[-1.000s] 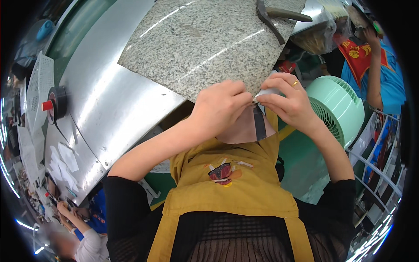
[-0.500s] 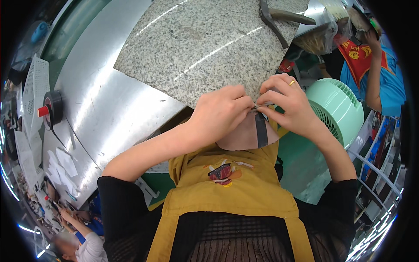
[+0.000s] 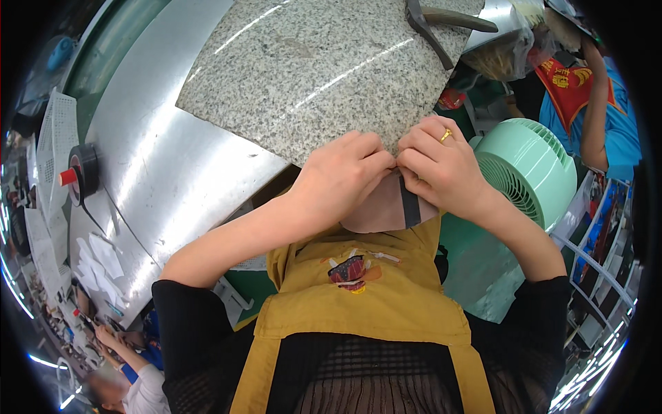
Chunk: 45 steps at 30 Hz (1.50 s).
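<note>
A pinkish-beige piece of leather-like material [image 3: 378, 213] with a curved lower edge hangs at the near edge of the granite slab [image 3: 303, 90], over my lap. A black strip [image 3: 412, 208] runs down its right part. My left hand [image 3: 345, 171] is closed, pinching the upper edge of the piece. Right beside it, my right hand [image 3: 441, 165], with a ring on one finger, is closed on the same edge, its fingers curled. The fingertips nearly meet and cover the pinched edge, so its detail is hidden.
On the slab's far right lies a hammer [image 3: 441, 26]. To the right stands a mint-green fan [image 3: 532, 172], close to my right forearm. A roll of black tape [image 3: 84, 174] and white paper scraps [image 3: 100, 265] rest on the metal table [image 3: 158, 148]. Other people work at far right and lower left.
My right hand has turned and curled its fingers more, moving slightly left against my left hand. The piece has shifted slightly up, and the thin edge seen between my fingers is now covered.
</note>
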### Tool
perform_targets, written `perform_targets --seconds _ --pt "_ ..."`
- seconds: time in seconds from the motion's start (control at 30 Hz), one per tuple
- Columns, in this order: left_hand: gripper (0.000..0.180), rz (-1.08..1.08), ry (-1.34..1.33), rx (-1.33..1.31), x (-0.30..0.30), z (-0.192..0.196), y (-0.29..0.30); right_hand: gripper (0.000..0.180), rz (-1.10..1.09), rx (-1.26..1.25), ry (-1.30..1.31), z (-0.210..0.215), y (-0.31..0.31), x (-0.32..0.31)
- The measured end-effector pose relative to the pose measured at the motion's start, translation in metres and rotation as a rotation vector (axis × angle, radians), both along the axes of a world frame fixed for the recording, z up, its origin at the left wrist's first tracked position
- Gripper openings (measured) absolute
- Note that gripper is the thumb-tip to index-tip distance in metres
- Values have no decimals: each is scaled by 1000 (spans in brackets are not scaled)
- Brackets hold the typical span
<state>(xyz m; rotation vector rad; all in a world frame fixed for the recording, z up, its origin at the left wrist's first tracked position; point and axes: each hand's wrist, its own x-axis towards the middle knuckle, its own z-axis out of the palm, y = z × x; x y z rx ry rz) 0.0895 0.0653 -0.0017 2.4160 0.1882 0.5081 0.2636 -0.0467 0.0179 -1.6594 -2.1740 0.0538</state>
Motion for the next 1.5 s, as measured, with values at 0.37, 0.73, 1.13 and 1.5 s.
perform_targets --seconds 0.37,0.73,1.13,1.5 --pt "32 -68 -79 258 -4 -5 0 19 -229 190 -94 41 56 96" --pt "30 -213 -84 396 0 4 2 28 -231 -87 161 1 83 120" --pt "22 -200 -115 420 -2 0 2 28 -271 -551 534 76 -26 -1" --pt "23 -173 -107 471 -4 -4 0 38 -281 -560 605 72 -28 0"
